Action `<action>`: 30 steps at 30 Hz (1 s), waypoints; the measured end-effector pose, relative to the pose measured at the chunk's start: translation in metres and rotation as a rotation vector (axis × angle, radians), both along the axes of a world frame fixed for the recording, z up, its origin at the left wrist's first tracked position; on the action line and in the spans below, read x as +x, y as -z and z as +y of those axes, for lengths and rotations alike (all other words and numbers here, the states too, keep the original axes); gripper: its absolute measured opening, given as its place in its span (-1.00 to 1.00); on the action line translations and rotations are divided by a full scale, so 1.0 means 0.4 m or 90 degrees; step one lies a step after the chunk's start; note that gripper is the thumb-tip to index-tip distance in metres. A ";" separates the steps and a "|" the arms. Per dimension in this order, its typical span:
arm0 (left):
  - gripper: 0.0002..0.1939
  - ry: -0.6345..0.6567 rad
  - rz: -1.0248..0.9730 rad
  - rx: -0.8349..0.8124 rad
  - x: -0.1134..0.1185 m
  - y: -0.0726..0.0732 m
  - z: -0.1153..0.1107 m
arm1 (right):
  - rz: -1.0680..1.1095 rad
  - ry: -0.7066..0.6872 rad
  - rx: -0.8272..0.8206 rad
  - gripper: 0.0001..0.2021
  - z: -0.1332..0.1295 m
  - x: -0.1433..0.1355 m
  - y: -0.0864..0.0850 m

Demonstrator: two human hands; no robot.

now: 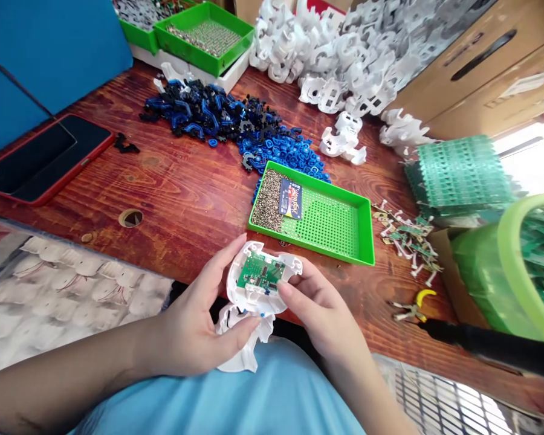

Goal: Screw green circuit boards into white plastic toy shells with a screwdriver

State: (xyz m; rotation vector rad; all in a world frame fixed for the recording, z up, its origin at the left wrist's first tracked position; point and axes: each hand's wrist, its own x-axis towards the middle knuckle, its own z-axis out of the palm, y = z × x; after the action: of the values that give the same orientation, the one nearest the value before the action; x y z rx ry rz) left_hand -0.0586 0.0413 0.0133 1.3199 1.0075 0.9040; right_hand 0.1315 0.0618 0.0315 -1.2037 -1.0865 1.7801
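Observation:
Between my two hands is a white plastic housing (238, 289) with a green circuit board (258, 270) seated inside it. My left hand (194, 329) grips the housing from the left, its thumb across the lower part. My right hand (320, 308) holds the right side, with the thumb on the board's right edge. A second white shell piece (247, 353) hangs below, by my lap; whether it is joined to the housing I cannot tell. Just beyond my hands lies a green perforated tray (335, 223) with small screws (267, 202) and a dark printed card (291, 198).
Blue and black plastic parts (208, 112) are heaped behind the tray, before piled white shells (335, 60). A phone (40, 157) lies left. Yellow-handled pliers (417, 307), a black tool (489, 347) and a green bin (494, 266) stand right. White parts (72, 290) fill the lower left.

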 end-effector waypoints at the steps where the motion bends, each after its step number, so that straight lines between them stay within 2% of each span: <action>1: -0.11 0.006 -0.006 0.001 0.000 0.000 0.000 | 0.006 0.009 -0.019 -0.63 -0.001 -0.006 -0.001; 4: -0.16 0.032 -0.070 -0.032 -0.003 -0.010 0.008 | 0.009 0.043 -0.057 -0.68 -0.005 -0.016 -0.007; 8: -0.44 0.043 -0.192 -0.211 -0.007 -0.035 0.041 | 0.050 0.048 -0.057 -0.76 -0.006 -0.018 -0.013; 11: -0.54 0.076 -0.171 -0.292 -0.005 -0.050 0.063 | 0.090 0.054 -0.028 -0.81 -0.006 -0.019 -0.011; 18: -0.58 0.085 -0.059 -0.232 0.015 -0.054 0.066 | 0.069 0.069 -0.006 -0.82 -0.008 -0.018 -0.010; 25: -0.54 0.073 0.047 -0.230 0.023 -0.068 0.061 | 0.012 0.053 0.004 -0.82 -0.003 -0.015 0.003; 30: -0.62 0.053 0.145 -0.163 0.028 -0.078 0.058 | -0.067 -0.022 0.042 -0.82 -0.002 0.006 0.001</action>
State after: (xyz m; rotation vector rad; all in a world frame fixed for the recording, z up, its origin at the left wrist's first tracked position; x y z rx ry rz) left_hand -0.0473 0.0645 0.0445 1.2545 1.1919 0.5481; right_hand 0.1338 0.0612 0.0313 -1.2574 -1.2245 1.7092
